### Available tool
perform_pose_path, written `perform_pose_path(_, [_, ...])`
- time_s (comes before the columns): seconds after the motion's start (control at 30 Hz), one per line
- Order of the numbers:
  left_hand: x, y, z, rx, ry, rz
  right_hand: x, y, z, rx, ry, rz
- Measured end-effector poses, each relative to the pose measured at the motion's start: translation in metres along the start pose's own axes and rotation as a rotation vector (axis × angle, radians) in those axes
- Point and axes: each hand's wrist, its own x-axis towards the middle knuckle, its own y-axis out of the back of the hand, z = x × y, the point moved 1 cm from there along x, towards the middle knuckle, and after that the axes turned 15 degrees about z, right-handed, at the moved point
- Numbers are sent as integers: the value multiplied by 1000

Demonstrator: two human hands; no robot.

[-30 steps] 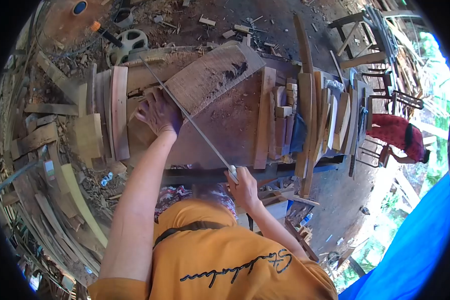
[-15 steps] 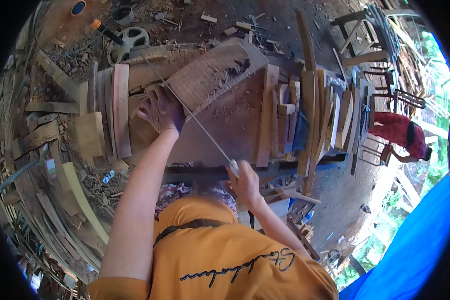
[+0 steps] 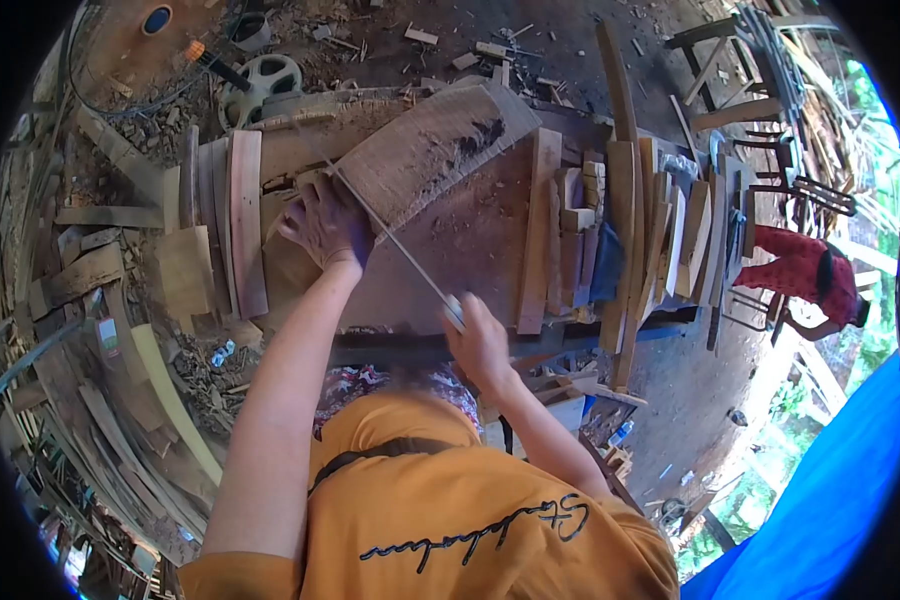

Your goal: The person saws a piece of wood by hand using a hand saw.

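Note:
My right hand (image 3: pixel 478 343) is wrapped round the light handle of a long thin metal tool (image 3: pixel 407 252), whose shaft runs up and left past my left hand. My left hand (image 3: pixel 327 222) lies with its fingers spread on a brown wood piece (image 3: pixel 288 250), beside the tool's shaft. Its fingertips are near the left end of a wide rough board (image 3: pixel 435 150), which lies slanted on the bench (image 3: pixel 450 265) and has a dark pitted patch. The far end of the tool is blurred.
Upright boards (image 3: pixel 245 225) stand left of my left hand, and stacked wood pieces (image 3: pixel 575 235) are on the right. Beyond the bench lie a spoked wheel (image 3: pixel 262 85) and an orange-tipped tool (image 3: pixel 200 53). A person in red (image 3: pixel 805 270) bends over at the far right.
My right hand has shifted slightly left and up with the tool, whose shaft slides along beside my left hand. My left hand stays in place on the wood.

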Motion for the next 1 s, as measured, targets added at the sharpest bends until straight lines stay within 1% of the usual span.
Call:
perform_pose_path(0.03, [0, 0, 1, 27, 2, -8, 20, -22, -4, 63, 48, 49])
perform_pose_path(0.07, [0, 1, 0, 60, 4, -15, 43, -41, -16, 52, 82, 38])
perform_pose_path(0.1, [-1, 3, -1, 64, -7, -4, 57, -51, -25, 42, 112, 28])
perform_pose_path(0.13, [-2, 5, -1, 87, -19, -3, 53, -48, -26, 50, 104, 40])
perform_pose_path(0.23, [0, 1, -1, 61, -11, 13, 21, -16, -9, 67, 69, 68])
perform_pose_path(0.3, [-2, -2, -2, 42, 15, 2, -17, 20, 4, -40, 21, -1])
perform_pose_path(0.4, [-5, 0, -5, 42, -7, -14, -23, 34, 0, -59, -3, -55])
perform_pose_path(0.5, [0, -1, -1, 34, 1, 32, 31, -17, -11, 75, 81, 38])
perform_pose_path(0.57, [-1, 2, -1, 141, -27, 17, 59, -49, -26, 13, 118, 28])
perform_pose_path(0.6, [-2, 0, -2, 139, -45, 20, 54, -48, -25, 17, 107, 42])
perform_pose_path(0.67, [-4, -5, -4, 64, -15, 74, 33, -36, -17, 30, 87, 76])
perform_pose_path(0.7, [-3, -6, -2, 57, -12, 76, 15, -19, -8, 18, 67, 63])
perform_pose_path(0.77, [-2, -4, -4, 50, 0, 38, -19, 15, 2, 8, 39, 34])
perform_pose_path(0.83, [2, -1, -4, 63, -1, 18, -35, 33, 4, -64, -71, -86])
perform_pose_path(0.87, [-1, 2, -2, 66, -19, 4, -33, 27, 1, -65, -85, -90])
perform_pose_path(0.93, [-2, 0, 0, 53, -13, 19, 8, -11, -8, 56, 40, 77])
perform_pose_path(1.0, [-3, 2, -3, 56, -12, 42, 47, -45, -22, 49, 120, 71])
